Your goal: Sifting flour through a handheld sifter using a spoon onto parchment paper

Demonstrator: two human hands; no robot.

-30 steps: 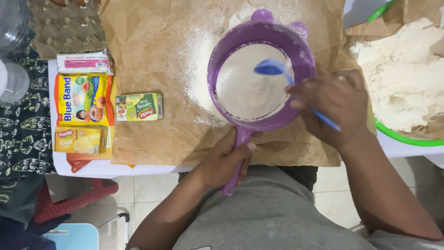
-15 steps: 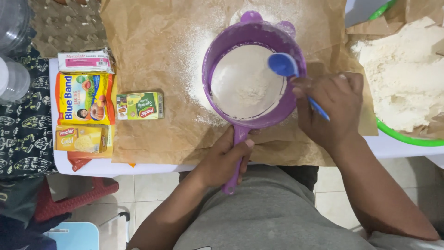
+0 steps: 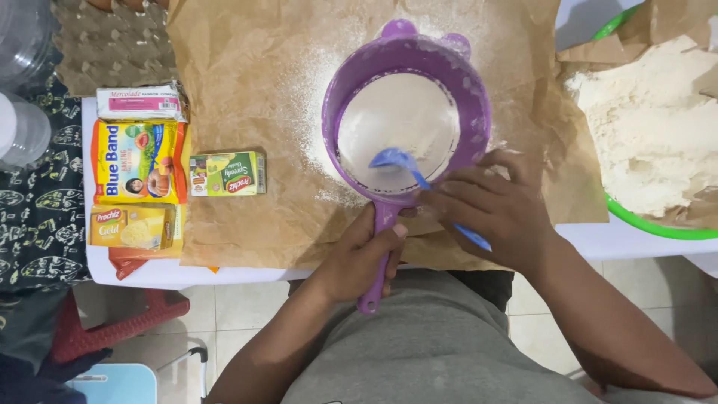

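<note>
White tabletop [image 3: 247, 275] seen from above, largely covered by a creased sheet of brown paper [image 3: 247, 82] dusted with white flour around the centre; pale floor tiles and a red stool [image 3: 112, 325] show at the near edge, below the table. Purple plastic sieve [image 3: 407, 112], round with two small lugs on its far rim, sits over the middle of the paper, its mesh coated with flour; its handle points toward the near edge. Left hand [image 3: 359, 258] is clenched around that handle, thumb across the top, fingers wrapped beneath. Right hand [image 3: 493, 209] lies just right of the handle, at the sieve's near-right rim, fingers curled and pinched on the stem of a blue spoon [image 3: 396, 161]; the spoon's bowl rests inside the sieve on the flour at the near side of the mesh, its stem end protruding past the palm toward the near right. Green box [image 3: 226, 173], small and rectangular, lies on the paper's left part, well apart from the sieve; left of it, off the paper's edge, a column of packets: a pink-and-white box [image 3: 142, 103] farthest, a yellow sachet [image 3: 138, 161] in the middle, a yellow box [image 3: 131, 227] nearest. Grey egg tray [image 3: 112, 45] occupies the far-left corner, with clear plastic containers [image 3: 22, 82] at the left margin. Green-rimmed bowl [image 3: 651, 224] at the right holds a heap of flour [image 3: 651, 127] on brown paper.
</note>
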